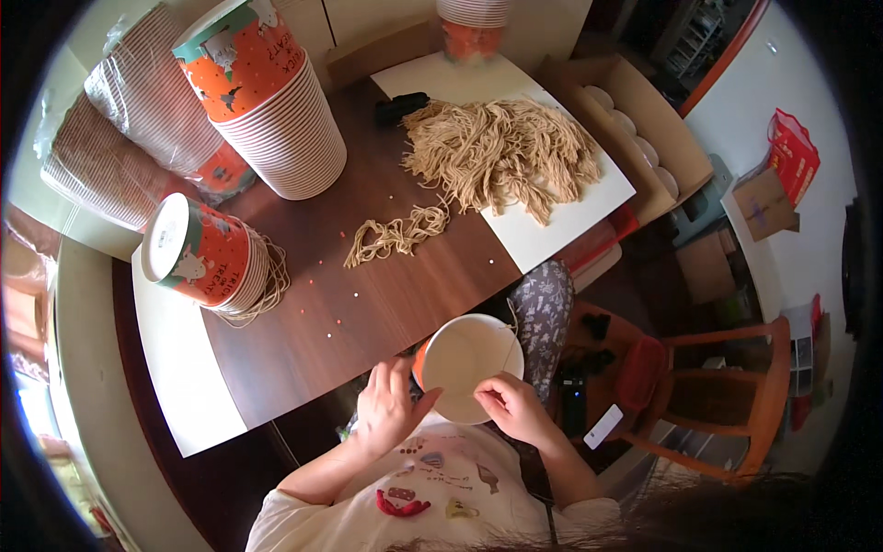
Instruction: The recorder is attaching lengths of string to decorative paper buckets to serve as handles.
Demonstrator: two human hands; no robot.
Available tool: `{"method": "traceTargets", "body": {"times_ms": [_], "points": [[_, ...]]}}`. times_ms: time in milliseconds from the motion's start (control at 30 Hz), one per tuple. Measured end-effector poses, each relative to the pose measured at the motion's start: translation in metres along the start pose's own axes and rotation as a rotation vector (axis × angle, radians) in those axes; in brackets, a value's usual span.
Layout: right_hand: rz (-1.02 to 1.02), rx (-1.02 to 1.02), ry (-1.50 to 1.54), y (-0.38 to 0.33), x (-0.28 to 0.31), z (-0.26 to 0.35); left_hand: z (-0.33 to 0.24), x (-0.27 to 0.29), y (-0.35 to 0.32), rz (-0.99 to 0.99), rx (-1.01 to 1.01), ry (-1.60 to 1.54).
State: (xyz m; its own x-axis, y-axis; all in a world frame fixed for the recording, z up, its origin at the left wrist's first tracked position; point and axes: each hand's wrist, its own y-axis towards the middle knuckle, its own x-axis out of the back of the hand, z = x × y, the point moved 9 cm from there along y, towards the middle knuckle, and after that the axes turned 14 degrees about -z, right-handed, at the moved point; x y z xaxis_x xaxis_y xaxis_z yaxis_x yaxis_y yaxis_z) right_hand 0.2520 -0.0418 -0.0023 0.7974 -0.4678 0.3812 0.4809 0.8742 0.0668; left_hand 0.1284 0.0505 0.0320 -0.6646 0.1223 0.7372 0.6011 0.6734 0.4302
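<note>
A paper bucket with a white inside and orange outer wall rests in my lap, its mouth facing up. My left hand is at the bucket's near left rim, thumb apart from the fingers, with nothing visible in it. Over the near right rim, my right hand is closed in a pinch. A thin beige cord hangs at the far right rim and runs down to the right hand's fingers. What lies between the fingertips is too small to see clearly.
A pile of beige cords covers part of the table's white end, with a few loose cords nearby. Stacked orange buckets and a shorter stack stand left. A cardboard box and wooden chair are right.
</note>
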Motion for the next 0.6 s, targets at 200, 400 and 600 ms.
{"method": "traceTargets", "body": {"times_ms": [200,400,600], "points": [[0.076,-0.032,-0.039,-0.001,-0.002,0.004,0.046,-0.040,-0.030,0.260,0.391,-0.256],[0.084,0.013,-0.008,-0.002,-0.023,0.004,0.047,-0.043,-0.013,0.225,0.231,-0.292],[0.077,0.020,-0.014,-0.007,-0.074,-0.027,0.073,-0.053,-0.022,0.220,0.491,-0.482]]}}
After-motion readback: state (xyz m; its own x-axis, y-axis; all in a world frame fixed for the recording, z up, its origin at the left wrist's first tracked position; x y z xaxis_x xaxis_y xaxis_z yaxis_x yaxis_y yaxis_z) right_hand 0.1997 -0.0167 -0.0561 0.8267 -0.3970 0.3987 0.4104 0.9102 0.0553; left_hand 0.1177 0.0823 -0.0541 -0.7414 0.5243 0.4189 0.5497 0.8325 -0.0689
